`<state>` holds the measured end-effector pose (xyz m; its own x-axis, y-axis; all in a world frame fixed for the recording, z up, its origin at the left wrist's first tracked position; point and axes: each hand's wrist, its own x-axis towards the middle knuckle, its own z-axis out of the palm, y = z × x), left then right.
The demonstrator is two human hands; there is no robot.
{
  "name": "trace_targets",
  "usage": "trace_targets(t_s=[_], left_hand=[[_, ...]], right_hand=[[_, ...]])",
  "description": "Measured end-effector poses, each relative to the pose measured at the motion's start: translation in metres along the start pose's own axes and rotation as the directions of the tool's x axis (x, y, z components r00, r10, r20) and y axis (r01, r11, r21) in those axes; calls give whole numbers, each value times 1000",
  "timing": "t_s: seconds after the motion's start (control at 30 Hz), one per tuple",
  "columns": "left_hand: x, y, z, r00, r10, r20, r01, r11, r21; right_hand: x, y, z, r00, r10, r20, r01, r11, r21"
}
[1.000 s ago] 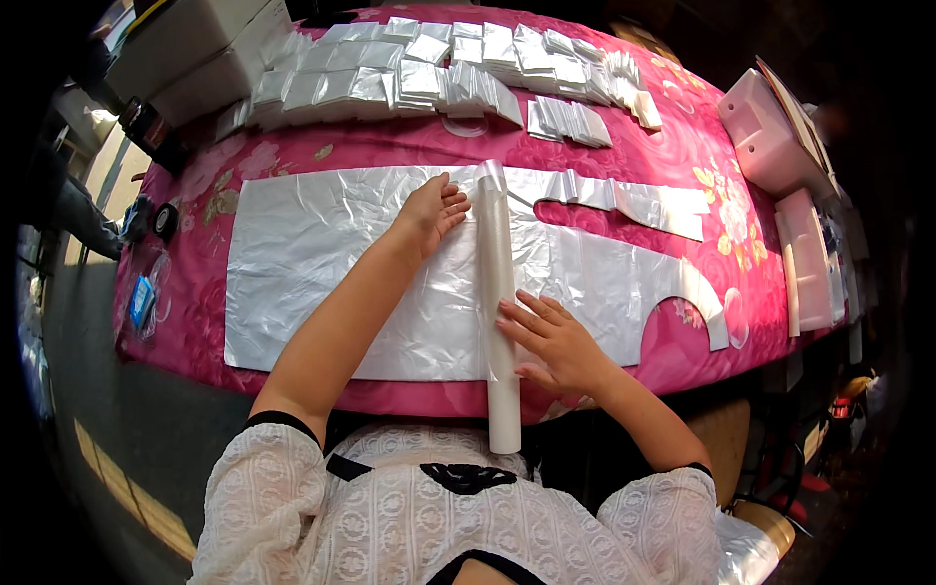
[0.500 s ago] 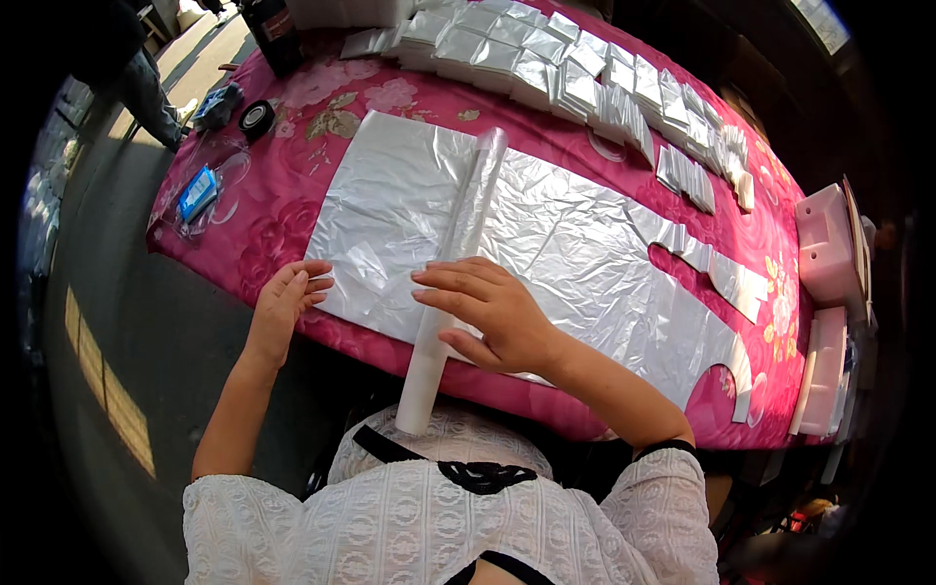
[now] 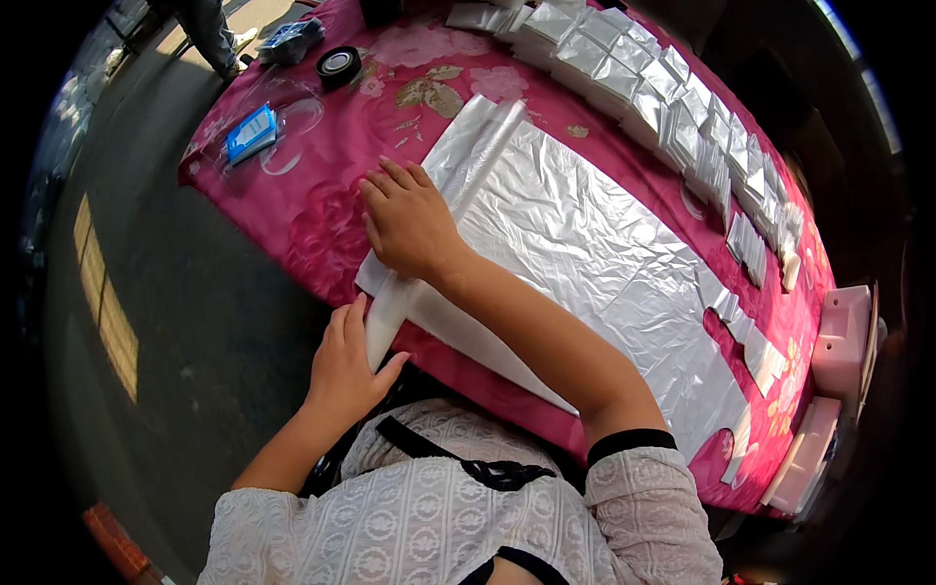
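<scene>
Cupping the near end of a white roll (image 3: 388, 312), the left hand (image 3: 347, 366) has its fingers along one side and its thumb on the other, where the roll juts past the edge of the worktop (image 3: 312, 229). The right hand (image 3: 411, 219) is open, palm down and fingers apart, over the roll's middle stretch; whether its palm presses on the roll cannot be told. Its forearm crosses a silvery-white plastic sheet (image 3: 585, 234).

The roll lies slantwise across the sheet, near the sheet's left end, with a narrow strip of plastic showing on its far left side. From there the sheet spreads rightward, wrinkled and shiny, to an end with curved gaps and narrow straps.

Pink floral cloth covers the worktop. Toward its left corner lie a blue packet (image 3: 252, 135), a black tape roll (image 3: 338, 65) and a dark blue bundle (image 3: 291, 41). Stacks of folded white plastic (image 3: 634, 93) line the far side. Two pink boxes (image 3: 840, 341) stand at the right end, and a grey floor (image 3: 195, 331) shows at left.
</scene>
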<state>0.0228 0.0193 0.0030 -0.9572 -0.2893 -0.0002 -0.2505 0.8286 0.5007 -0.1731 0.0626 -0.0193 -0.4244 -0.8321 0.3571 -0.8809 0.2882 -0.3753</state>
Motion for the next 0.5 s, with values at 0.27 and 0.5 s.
trace_targets(t_s=[0.27, 0.5], left_hand=[[3, -11, -1, 878, -108, 466, 452, 511, -731], [21, 40, -7, 719, 149, 679, 665, 136, -734]], right_hand=[[-14, -1, 7, 584, 670, -458, -460, 739, 493], [-48, 7, -90, 699, 688, 196, -81, -196, 977]])
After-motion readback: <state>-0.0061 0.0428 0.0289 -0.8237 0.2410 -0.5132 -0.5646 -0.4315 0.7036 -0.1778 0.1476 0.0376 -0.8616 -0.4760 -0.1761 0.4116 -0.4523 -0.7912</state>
